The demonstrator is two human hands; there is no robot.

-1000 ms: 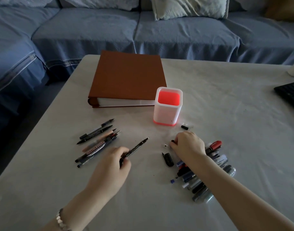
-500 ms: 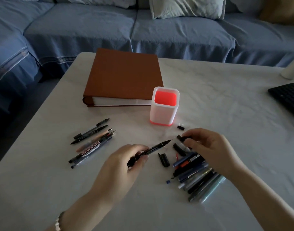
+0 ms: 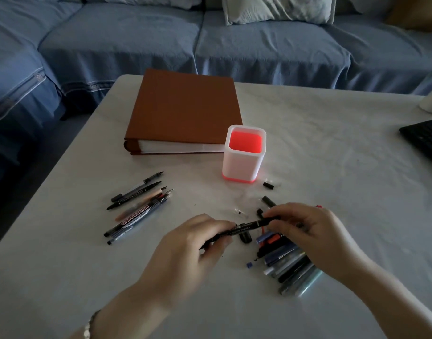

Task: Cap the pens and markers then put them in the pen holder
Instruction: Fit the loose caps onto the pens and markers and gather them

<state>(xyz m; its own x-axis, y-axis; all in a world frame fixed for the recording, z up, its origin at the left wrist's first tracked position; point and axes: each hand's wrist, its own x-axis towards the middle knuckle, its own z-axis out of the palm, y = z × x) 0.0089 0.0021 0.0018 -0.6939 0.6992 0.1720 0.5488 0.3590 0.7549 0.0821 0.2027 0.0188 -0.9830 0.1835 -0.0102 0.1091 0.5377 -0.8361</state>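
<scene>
White table (image 3: 332,167): binder (image 3: 185,106), pen holder (image 3: 242,165), pens (image 3: 136,206), keyboard (image 3: 425,135).

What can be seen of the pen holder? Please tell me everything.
The pen holder is a tall square cup with rounded corners, seemingly white plastic, red-orange inside and at the base. It stands upright on the pale table, before the near right corner of the brown binder; whether they touch is unclear. No pen shows inside. A small black cap lies beside its base, apart.
</scene>
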